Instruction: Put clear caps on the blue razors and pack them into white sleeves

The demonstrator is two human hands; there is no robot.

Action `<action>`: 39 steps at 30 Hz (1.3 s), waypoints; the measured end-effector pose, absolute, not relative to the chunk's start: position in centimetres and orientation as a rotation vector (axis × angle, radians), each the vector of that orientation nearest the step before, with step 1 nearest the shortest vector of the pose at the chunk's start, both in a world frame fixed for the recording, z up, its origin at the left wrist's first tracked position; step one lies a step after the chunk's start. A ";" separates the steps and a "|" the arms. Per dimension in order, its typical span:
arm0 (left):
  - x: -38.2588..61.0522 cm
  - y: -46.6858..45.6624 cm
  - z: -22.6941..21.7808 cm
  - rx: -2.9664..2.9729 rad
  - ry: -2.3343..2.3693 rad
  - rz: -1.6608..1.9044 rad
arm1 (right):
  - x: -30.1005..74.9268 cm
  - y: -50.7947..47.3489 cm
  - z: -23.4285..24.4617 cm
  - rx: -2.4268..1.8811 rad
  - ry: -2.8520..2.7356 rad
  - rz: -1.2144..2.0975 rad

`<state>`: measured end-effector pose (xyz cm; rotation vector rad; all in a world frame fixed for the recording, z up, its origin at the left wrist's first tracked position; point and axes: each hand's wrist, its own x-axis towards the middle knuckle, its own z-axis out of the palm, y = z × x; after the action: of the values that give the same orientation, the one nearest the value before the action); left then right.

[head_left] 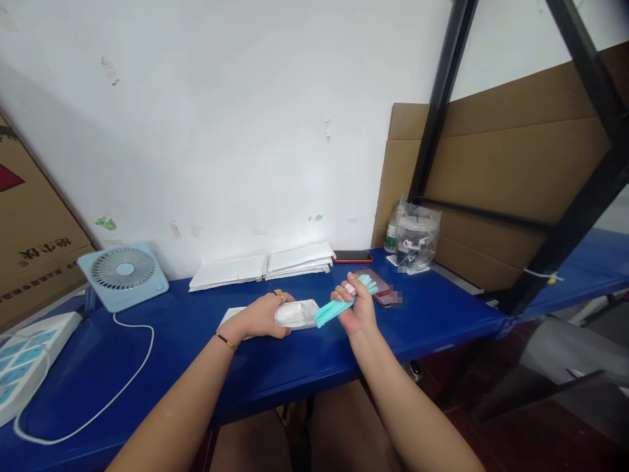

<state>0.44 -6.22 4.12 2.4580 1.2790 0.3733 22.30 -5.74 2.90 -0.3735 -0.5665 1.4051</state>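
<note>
My left hand (268, 314) is closed around a white bundle in clear plastic wrap (297, 314), low over the blue table. Beneath that hand lies a flat white packet (230, 317), mostly covered. In my right hand (358, 305) is a bunch of thin turquoise strips (334, 311), gripped in the fist, with ends sticking out on both sides. The strips' left ends meet the right end of the wrapped bundle; I cannot tell whether they touch. Just beyond my right hand lies a phone (381, 288), screen up.
Two stacks of white packets (299, 260) lie against the wall, beside a second phone (352, 256). A light blue fan (124, 275) with a white cable and a white tray (29, 360) stand left. A plastic-bagged container (417, 239) and a bottle (390, 236) stand near the black frame (442, 98).
</note>
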 end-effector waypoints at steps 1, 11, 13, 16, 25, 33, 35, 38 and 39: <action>1.0 -6.5 4.5 2.453 1.244 0.413 | 22.1 -5.7 3.0 -0.359 -0.552 1.392; 2.9 -7.1 5.6 2.423 1.141 0.509 | 22.5 -5.5 3.7 -0.363 -0.653 1.245; 3.2 -7.1 5.7 2.394 1.151 0.556 | 22.2 -5.7 3.8 -0.374 -0.679 1.224; 3.5 -7.3 6.3 2.341 1.166 0.632 | 21.8 -6.4 4.8 -0.402 -0.773 1.199; 3.5 -8.0 7.0 2.158 1.080 0.834 | 21.5 -7.1 7.4 -0.398 -0.974 1.259; 5.4 -7.3 7.8 2.070 1.011 1.233 | 19.1 -6.4 11.4 -0.410 -1.253 1.089; 5.9 -7.4 7.3 2.053 1.127 1.441 | 18.1 -5.9 12.0 -0.468 -1.331 1.062; 6.4 -8.2 5.5 2.075 1.565 1.724 | 17.0 -5.1 12.1 -0.503 -1.230 1.171; 6.5 -8.6 4.8 2.088 1.713 1.737 | 16.8 -4.9 11.9 -0.510 -1.168 1.219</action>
<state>6.45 -8.57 4.78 2.0884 1.7132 1.7370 16.82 -4.88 11.92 -0.5096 -1.1684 1.2193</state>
